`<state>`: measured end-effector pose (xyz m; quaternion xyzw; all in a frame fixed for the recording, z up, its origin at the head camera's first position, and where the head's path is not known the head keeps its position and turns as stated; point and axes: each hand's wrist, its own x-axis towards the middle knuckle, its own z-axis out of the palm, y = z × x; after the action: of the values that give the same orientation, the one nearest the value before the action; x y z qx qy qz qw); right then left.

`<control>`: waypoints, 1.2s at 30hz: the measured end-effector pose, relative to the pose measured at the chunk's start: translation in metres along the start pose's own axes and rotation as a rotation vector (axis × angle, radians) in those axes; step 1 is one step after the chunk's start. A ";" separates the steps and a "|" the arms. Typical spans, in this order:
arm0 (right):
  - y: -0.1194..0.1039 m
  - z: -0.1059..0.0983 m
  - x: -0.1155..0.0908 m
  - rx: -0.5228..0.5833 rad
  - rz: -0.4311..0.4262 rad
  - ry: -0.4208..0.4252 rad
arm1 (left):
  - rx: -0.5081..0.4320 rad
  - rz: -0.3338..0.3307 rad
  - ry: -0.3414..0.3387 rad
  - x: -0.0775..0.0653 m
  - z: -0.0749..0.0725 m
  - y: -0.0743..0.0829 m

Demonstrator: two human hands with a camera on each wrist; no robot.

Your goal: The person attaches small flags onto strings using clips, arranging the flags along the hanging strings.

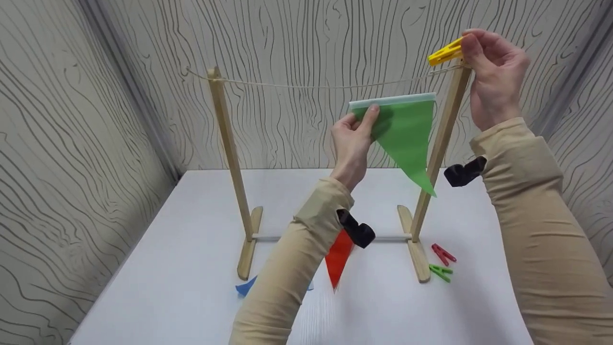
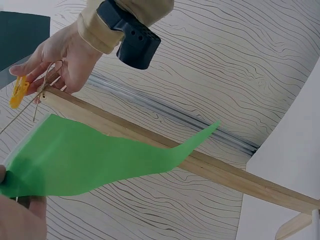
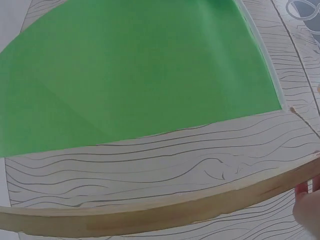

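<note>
Green flag (image 1: 409,129) is hanging in L hand's (image 1: 352,143) pinch, R hand's (image 1: 499,76) fingers are gripping yellow peg (image 1: 444,52); keeping flag's top flush w/ string (image 1: 306,86) prob helps

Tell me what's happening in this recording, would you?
The left hand holds a green flag near one end of its white top edge, just below the string in the head view. The right hand pinches a yellow peg near the top of the right post. The flag is not pegged up yet. On the table, a red peg and green peg lie near that post's base; a red flag and blue piece are partly hidden.
</note>
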<state>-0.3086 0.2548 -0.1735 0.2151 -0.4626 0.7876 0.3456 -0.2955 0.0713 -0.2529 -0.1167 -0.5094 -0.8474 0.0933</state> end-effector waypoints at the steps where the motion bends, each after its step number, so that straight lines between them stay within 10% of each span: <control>1: 0.000 0.000 0.000 -0.015 0.004 -0.014 | -0.002 -0.006 0.003 0.001 0.001 0.000; 36: -0.001 0.005 0.010 -0.389 -0.108 -0.135 | 0.062 0.030 0.003 0.006 0.015 0.015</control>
<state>-0.3139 0.2542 -0.1639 0.2212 -0.6158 0.6475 0.3907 -0.2959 0.0772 -0.2314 -0.1203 -0.5333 -0.8300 0.1105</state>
